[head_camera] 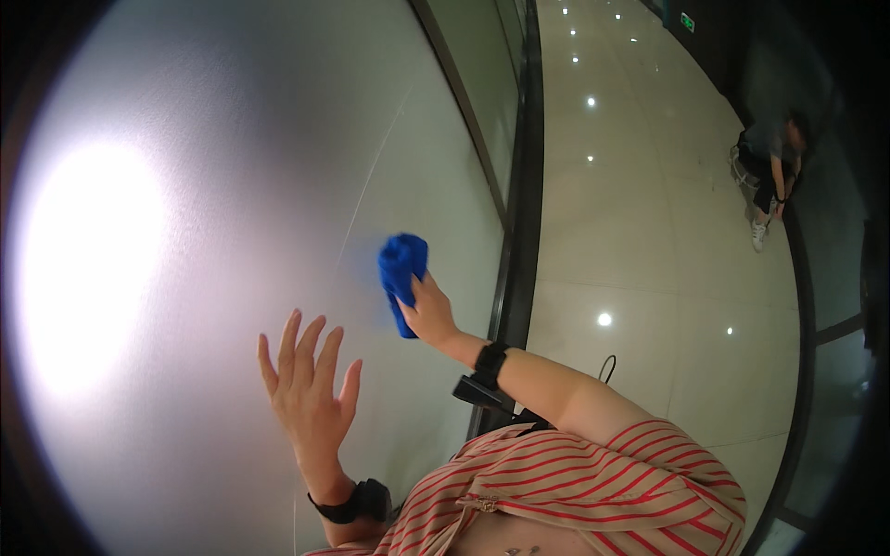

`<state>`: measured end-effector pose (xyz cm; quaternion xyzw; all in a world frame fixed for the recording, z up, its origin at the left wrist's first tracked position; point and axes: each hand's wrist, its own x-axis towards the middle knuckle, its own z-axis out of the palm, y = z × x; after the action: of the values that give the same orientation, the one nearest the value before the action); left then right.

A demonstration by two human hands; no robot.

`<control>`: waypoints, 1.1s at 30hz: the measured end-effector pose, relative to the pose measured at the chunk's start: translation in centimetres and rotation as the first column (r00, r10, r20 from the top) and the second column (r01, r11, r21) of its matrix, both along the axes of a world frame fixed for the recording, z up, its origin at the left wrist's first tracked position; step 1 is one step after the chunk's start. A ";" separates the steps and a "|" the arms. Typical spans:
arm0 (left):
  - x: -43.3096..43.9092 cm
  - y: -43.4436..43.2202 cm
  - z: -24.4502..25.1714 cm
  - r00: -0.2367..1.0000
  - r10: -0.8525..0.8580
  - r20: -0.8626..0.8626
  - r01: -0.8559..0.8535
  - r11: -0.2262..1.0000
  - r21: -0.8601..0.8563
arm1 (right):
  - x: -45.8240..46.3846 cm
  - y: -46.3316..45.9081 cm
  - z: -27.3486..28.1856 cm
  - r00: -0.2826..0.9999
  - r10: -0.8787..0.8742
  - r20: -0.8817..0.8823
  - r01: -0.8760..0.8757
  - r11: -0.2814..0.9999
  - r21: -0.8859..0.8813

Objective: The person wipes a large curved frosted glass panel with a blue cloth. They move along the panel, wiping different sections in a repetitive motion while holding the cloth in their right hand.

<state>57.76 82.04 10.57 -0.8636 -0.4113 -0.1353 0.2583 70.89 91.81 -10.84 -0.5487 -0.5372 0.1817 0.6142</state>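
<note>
A blue cloth [398, 267], folded into a thick wad, is gripped in my right hand [432, 313]. The cloth lies against or very close to a smooth pale panel [278, 174], which looks like frosted glass. To the left, my left hand [311, 396] is spread with its fingers apart and nothing in it. It is held at the same panel; whether the palm touches cannot be told. A thin light line [375, 167] runs up the panel above the cloth. Black straps with small devices sit on both my wrists.
A dark frame [518, 278] borders the panel along a glossy tiled floor [626, 243]. Across the corridor a person [772, 163] crouches low beside a dark glass wall [834, 278]. A green lit sign [688, 22] hangs at the far end. Bright glare covers the panel's left side.
</note>
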 end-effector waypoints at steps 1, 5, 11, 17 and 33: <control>0.4 1.3 -0.2 0.999 -0.029 0.020 0.029 1.000 0.002 | 0.4 -0.2 -1.0 0.999 0.039 -0.026 -0.043 0.984 -0.175; 2.5 5.1 -1.4 0.991 -0.108 0.080 0.109 0.994 -0.008 | 2.0 0.6 -0.8 0.999 0.027 -0.017 -0.029 0.995 -0.098; 5.0 9.4 -2.2 0.970 -0.158 0.182 0.171 0.984 -0.057 | 2.7 6.2 4.2 0.993 0.103 -0.053 -0.088 0.965 0.246; 4.2 11.9 -1.7 0.975 -0.161 0.152 0.163 0.987 -0.005 | 2.9 7.1 -1.5 0.999 0.034 0.014 -0.032 0.987 -0.156; 5.4 15.1 -4.7 0.988 -0.035 0.151 0.034 0.999 0.008 | 6.1 13.5 -4.0 0.998 0.064 -0.004 -0.064 0.998 -0.003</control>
<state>63.14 97.15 5.83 -0.8573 -0.4141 -0.2058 0.2264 76.97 105.28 -14.83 -0.5319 -0.5532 0.2031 0.6081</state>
